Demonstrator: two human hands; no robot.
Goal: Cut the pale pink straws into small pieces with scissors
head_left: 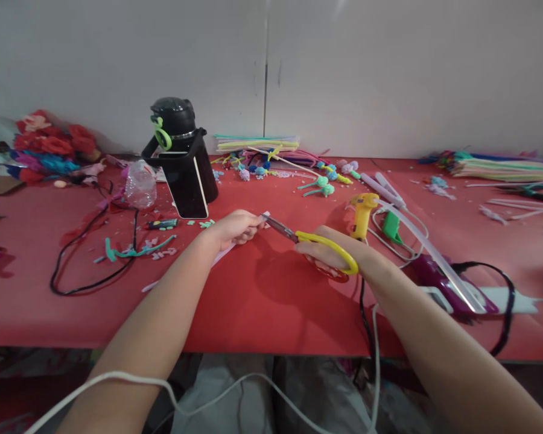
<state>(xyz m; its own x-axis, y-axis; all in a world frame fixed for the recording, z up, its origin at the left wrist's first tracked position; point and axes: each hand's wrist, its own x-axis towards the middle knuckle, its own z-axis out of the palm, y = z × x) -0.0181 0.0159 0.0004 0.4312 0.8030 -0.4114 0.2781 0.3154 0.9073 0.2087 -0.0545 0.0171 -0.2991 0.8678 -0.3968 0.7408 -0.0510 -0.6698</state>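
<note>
One long red table (248,310), bare at the middle of its near edge and littered along the far one. At the far left corner, a heap of red flowers (57,144) with blue and purple among them; at the far right corner, a large bundle of coloured stems (507,169). Near the far edge, left of the middle, a black flask (210,175) standing upright, with a phone (184,193) propped in front of it. Along the middle of the far edge, a smaller bundle of stems (256,145), with little pompom shapes (244,174) scattered just before it. Toward the near right corner, a white power strip (509,299); farther in from the same corner, a yellow glue gun (364,214) with a long clear glue stick (429,253). Midway between near and far edges, left hand (239,228) closed in a pinch on a pale lilac strip (223,253), with the strip running back beside the wrist toward the near edge. Just to the right, right hand (323,246) curled round the handles of yellow-and-red scissors (301,236), with blade tips at the pinched end of the strip; unclear whether touching it. Left of the flask, a crumpled clear bottle (141,184). Smallest, mint-green snippets (206,223) near the left wrist.
</note>
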